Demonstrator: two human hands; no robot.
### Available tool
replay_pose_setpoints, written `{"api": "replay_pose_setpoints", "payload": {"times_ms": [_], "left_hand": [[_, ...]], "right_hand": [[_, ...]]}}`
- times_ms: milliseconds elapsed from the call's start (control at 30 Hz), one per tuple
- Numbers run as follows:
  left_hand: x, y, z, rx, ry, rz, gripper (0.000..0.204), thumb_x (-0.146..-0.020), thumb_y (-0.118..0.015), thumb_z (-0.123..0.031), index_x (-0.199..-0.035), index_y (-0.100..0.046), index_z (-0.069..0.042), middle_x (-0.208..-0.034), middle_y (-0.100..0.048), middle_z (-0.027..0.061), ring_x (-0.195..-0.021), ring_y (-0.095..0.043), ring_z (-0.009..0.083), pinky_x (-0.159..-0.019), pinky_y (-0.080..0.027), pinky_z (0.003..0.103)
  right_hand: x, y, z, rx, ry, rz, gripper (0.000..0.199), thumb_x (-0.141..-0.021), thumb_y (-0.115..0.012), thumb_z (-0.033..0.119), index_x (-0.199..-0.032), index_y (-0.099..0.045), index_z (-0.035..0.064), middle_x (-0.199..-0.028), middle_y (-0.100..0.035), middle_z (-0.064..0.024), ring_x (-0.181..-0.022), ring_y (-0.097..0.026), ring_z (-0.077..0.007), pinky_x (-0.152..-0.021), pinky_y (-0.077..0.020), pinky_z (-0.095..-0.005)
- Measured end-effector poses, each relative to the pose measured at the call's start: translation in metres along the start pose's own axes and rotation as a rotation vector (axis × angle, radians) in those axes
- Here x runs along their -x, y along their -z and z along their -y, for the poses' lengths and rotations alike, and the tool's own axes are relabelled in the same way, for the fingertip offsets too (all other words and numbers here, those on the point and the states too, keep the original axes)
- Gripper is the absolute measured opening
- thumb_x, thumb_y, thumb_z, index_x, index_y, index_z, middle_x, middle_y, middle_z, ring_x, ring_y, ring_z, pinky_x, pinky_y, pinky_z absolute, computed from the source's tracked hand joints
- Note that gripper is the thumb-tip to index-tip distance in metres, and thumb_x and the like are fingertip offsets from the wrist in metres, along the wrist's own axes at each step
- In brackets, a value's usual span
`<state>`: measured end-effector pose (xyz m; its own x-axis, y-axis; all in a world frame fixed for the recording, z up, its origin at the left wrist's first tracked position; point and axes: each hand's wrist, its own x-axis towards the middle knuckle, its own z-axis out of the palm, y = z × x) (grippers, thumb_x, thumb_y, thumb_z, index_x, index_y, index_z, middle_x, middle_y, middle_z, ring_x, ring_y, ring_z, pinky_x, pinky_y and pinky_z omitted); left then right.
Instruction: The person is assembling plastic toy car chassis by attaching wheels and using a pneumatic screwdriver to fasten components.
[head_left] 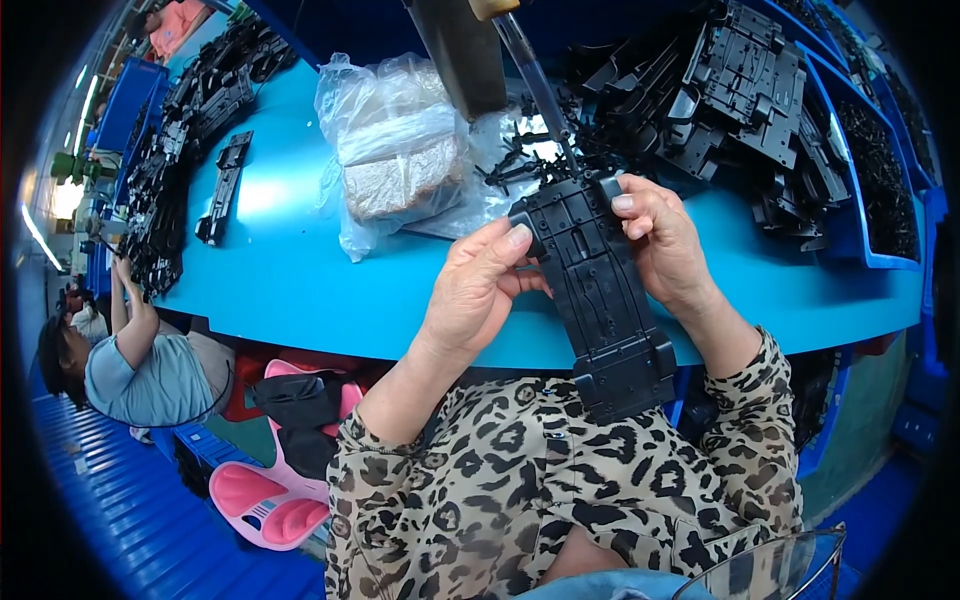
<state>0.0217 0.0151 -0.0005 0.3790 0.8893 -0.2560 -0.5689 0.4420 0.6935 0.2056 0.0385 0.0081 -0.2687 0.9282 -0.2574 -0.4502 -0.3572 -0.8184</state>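
Because the black plate (600, 300) likely needs steadying near the tool (534, 78), the left hand (472, 285) and right hand (668, 245) grip opposite edges.

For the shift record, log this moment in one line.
left hand: holds black plastic part, far left; right hand: holds its far right; nearby: wrapped bundle

A bright blue table (280, 290) is spread across the view, its front edge bent by the lens — a white glare is thrown onto its left part. A ribbed blue surface (110, 480) is seen at the lower left; whether it is floor or wall cannot be told. A pink plastic seat (268, 500) is placed near the table. The far left is lit by white strip lights (40, 238) — a greenish surface (850, 440) is glimpsed at the lower right.
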Motion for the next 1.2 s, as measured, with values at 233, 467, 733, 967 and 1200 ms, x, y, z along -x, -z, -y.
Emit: {"api": "replay_pose_setpoints", "payload": {"times_ms": [233, 467, 733, 967, 1200], "left_hand": [[0.003, 0.004, 0.001, -0.008, -0.008, -0.016, 0.02, -0.084, -0.047, -0.018, -0.091, -0.053, 0.0, -0.084, -0.058, 0.0084, -0.071, -0.055, 0.0156, -0.061, -0.046, 0.03], [0.007, 0.006, 0.002, -0.012, -0.023, -0.01, 0.021, -0.084, -0.047, -0.018, -0.092, -0.053, 0.0, -0.084, -0.058, 0.0089, -0.07, -0.055, 0.0156, -0.061, -0.046, 0.029], [0.011, 0.007, -0.001, -0.01, -0.028, -0.018, 0.022, -0.083, -0.047, -0.018, -0.094, -0.053, 0.0, -0.085, -0.058, 0.0075, -0.07, -0.055, 0.0146, -0.06, -0.046, 0.029], [0.037, 0.026, -0.021, 0.058, -0.065, -0.121, 0.018, -0.082, -0.047, -0.017, -0.091, -0.053, -0.001, -0.081, -0.058, 0.0062, -0.066, -0.055, 0.0141, -0.053, -0.046, 0.028], [0.073, 0.089, -0.072, 0.183, -0.523, -0.456, 0.023, -0.084, -0.043, -0.022, -0.093, -0.051, -0.002, -0.089, -0.058, 0.0112, -0.073, -0.057, 0.0198, -0.057, -0.047, 0.033]], "right_hand": [[-0.002, 0.001, -0.008, -0.015, -0.021, 0.003, 0.014, -0.071, -0.054, 0.013, -0.08, -0.055, 0.0023, -0.065, -0.049, 0.0059, -0.052, -0.04, 0.0017, -0.051, -0.0329, -0.0115], [0.001, -0.002, -0.006, -0.001, -0.043, 0.023, 0.017, -0.07, -0.054, 0.015, -0.082, -0.055, 0.0022, -0.066, -0.048, 0.0056, -0.054, -0.041, 0.0013, -0.053, -0.0344, -0.0117], [-0.003, -0.003, -0.011, 0.032, -0.06, 0.02, 0.024, -0.072, -0.053, 0.018, -0.088, -0.054, 0.0004, -0.068, -0.05, 0.0046, -0.055, -0.042, 0.0008, -0.056, -0.0355, -0.0136], [0.005, -0.023, -0.01, 0.145, -0.057, 0.085, 0.042, -0.076, -0.049, 0.021, -0.105, -0.045, -0.0078, -0.065, -0.053, -0.0079, -0.049, -0.047, -0.0131, -0.045, -0.041, -0.0244], [0.006, -0.019, -0.017, 0.193, -0.075, 0.028, 0.034, -0.076, -0.049, 0.024, -0.094, -0.052, -0.0052, -0.062, -0.055, -0.0112, -0.044, -0.048, -0.0153, -0.04, -0.039, -0.0221]]}}
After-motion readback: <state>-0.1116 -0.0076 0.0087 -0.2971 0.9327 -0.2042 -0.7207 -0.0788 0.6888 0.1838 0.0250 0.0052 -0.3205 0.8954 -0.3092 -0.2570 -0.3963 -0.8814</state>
